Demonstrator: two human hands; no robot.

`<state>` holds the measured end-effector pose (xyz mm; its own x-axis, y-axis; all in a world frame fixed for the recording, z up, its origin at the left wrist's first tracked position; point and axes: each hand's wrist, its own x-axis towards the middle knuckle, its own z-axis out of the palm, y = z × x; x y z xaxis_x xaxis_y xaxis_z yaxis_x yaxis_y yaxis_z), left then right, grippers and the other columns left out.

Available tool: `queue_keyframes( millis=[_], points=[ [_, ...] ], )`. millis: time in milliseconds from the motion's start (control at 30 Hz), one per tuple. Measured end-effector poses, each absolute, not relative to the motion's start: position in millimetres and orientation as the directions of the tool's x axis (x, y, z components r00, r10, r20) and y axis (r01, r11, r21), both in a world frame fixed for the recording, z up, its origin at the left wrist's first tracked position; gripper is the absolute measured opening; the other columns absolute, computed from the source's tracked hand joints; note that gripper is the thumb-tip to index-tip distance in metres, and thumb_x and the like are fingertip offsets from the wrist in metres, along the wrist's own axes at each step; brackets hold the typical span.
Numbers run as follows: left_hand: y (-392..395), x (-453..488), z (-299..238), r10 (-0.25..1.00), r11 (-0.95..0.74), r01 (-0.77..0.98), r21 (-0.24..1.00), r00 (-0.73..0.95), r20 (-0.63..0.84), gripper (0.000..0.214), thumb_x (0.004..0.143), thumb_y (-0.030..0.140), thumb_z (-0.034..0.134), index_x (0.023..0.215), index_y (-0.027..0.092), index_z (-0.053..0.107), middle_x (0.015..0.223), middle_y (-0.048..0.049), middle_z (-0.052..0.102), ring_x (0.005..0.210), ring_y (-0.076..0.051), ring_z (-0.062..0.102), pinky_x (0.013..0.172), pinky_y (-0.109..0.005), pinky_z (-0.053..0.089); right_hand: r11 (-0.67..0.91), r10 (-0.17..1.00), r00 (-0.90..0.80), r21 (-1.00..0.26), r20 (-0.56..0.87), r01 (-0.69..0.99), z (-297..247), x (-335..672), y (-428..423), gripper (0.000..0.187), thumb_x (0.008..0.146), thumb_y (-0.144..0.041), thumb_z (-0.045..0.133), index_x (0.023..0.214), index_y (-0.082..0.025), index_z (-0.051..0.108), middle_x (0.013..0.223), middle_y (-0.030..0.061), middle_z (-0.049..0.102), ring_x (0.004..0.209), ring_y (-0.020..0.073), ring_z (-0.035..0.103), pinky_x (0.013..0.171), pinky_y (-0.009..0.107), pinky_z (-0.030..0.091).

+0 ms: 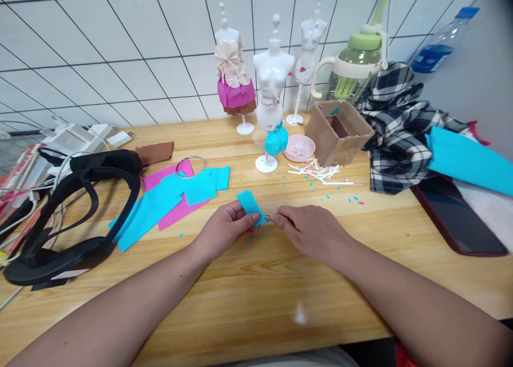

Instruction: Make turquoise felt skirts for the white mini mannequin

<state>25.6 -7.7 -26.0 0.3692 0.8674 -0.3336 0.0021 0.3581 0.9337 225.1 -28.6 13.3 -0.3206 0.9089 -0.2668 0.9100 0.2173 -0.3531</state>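
My left hand (225,225) pinches a small folded piece of blue paper (249,202) just above the wooden table (256,297). My right hand (308,231) is closed with its fingertips at the paper's lower right corner; whatever it grips there is too small to make out. Tiny blue scraps lie on the table under the paper. Beyond the hands stands a white mannequin with a blue paper skirt (273,97).
Blue and pink paper sheets (172,198) lie to the left beside a black headset (76,212). At the back are two more mannequins (233,70), a pink bowl (300,147), a cardboard box (339,132), white paper strips, a jug and a plaid cloth (396,121). A dark tablet (460,217) lies right.
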Motion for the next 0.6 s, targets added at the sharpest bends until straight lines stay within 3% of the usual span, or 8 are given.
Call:
queue_keyframes(
  millis=[300, 600],
  points=[
    [-9.4, 27.8, -21.8, 0.883, 0.318, 0.079, 0.945, 0.339, -0.326, 0.027, 0.071, 0.04, 0.075, 0.086, 0.019, 0.069, 0.077, 0.0004, 0.07, 0.064, -0.013, 0.059, 0.062, -0.024, 0.047, 0.188, 0.928, -0.27, -0.303, -0.257, 0.934, 17.6, 228.3, -28.4, 0.048, 0.098, -0.05, 0.022, 0.087, -0.025, 0.061, 0.079, 0.0034, 0.071, 0.071, 0.0197, 0.063, 0.054, 0.028, 0.021],
    [-10.3, 28.9, -19.3, 0.88, 0.283, 0.136, 0.949, 0.356, -0.313, 0.027, 0.073, 0.041, 0.072, 0.087, 0.019, 0.068, 0.074, 0.0007, 0.068, 0.06, -0.013, 0.057, 0.058, -0.024, 0.046, 0.233, 0.89, -0.335, -0.324, -0.309, 0.917, 14.7, 225.2, -29.1, 0.047, 0.097, -0.049, 0.025, 0.085, -0.025, 0.064, 0.077, 0.0031, 0.07, 0.071, 0.0193, 0.062, 0.053, 0.027, 0.021]
  ],
)
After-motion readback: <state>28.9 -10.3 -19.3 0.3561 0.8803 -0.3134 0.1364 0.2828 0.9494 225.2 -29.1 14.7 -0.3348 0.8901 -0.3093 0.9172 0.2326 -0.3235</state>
